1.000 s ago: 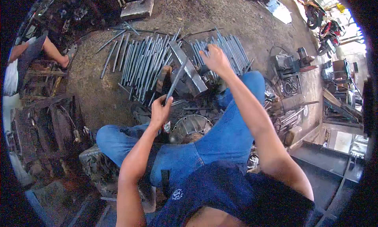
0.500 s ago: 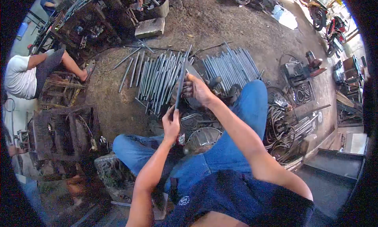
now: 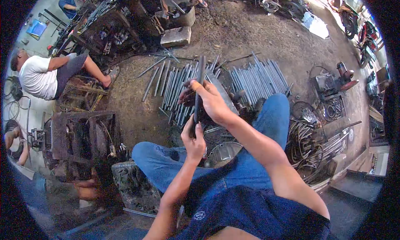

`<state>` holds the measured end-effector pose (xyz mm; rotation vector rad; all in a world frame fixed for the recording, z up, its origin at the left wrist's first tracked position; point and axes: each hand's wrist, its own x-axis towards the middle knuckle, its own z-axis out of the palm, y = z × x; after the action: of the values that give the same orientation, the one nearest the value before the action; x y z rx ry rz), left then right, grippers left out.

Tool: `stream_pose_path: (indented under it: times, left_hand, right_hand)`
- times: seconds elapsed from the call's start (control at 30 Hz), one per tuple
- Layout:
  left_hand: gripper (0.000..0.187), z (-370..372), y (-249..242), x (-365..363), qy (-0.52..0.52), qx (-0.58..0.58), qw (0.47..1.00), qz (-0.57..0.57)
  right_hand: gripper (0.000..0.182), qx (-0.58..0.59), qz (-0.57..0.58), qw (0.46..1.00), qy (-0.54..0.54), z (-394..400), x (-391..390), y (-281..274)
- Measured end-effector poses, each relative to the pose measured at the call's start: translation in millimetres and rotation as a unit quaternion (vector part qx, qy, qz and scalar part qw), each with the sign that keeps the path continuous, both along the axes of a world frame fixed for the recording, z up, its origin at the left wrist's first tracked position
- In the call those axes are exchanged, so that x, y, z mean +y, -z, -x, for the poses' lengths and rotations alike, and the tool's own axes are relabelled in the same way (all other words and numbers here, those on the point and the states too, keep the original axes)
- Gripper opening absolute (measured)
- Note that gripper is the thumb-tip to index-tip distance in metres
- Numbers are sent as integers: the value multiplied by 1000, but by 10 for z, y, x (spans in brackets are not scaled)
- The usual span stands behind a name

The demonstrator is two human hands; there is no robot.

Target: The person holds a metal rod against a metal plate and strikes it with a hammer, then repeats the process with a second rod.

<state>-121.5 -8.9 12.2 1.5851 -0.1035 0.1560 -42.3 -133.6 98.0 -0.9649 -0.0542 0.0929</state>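
Observation:
A dark metal rod stands slantwise in front of me. My left hand pinches its lower end between thumb and fingers. Higher up, my right hand is round the same rod, with blackened fingers showing on its left side. Beyond my hands lies a loose pile of metal rods on the ground. A neater row of rods is to its right. A flat grey plate lies partly hidden behind my right hand. Near my lap sits a round metal housing.
A seated person in a white shirt is at the left, beside a dark metal frame. At right are a cutting machine, coiled hoses and more rods. A stone block lies ahead.
The view has shifted left, so the surroundings appear farther right. My right hand has turned, with its fingers now spread farther past the rod's left side. My left hand keeps the lower end.

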Motion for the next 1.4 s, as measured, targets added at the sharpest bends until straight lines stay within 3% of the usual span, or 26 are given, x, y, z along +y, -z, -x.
stream_pose_path:
  times: [0.17, 0.43, 0.6, 0.67, 0.77, 0.97, 1.03, 1.17, 1.4]
  left_hand:
    - [37, -32, -392, -107, -13, -66, 996, -53]
    - [50, 45, -754, -283, 1, -158, 979, -131]
    - [51, 112, -724, -302, 18, -129, 985, -112]
    - [50, 161, -814, -270, 52, -16, 998, -36]
    - [49, 158, -876, -198, 100, 44, 994, 32]
    - [38, 144, -884, 20, 198, 105, 975, 7]
    - [32, 180, -933, -6, 208, 168, 962, 57]
    - [25, 260, -911, -55, 211, 149, 965, 45]
    - [18, 355, -901, -145, 126, 82, 988, -20]
  right_hand:
    - [29, -16, 60, 998, 28, -13, 66, -251]
    - [26, -52, -63, 995, 55, 171, 6, -618]
    - [28, -87, -63, 993, 50, 196, -76, -638]
    - [29, -78, -64, 994, 35, 226, -131, -690]
    - [30, -78, -90, 993, 10, 243, -184, -723]
    - [32, -73, -127, 989, -25, 256, -250, -788]
    - [34, -60, -125, 990, -26, 262, -249, -798]
    - [36, -60, -99, 993, -36, 285, -263, -823]
    - [43, -73, -123, 987, -68, 284, -256, -793]
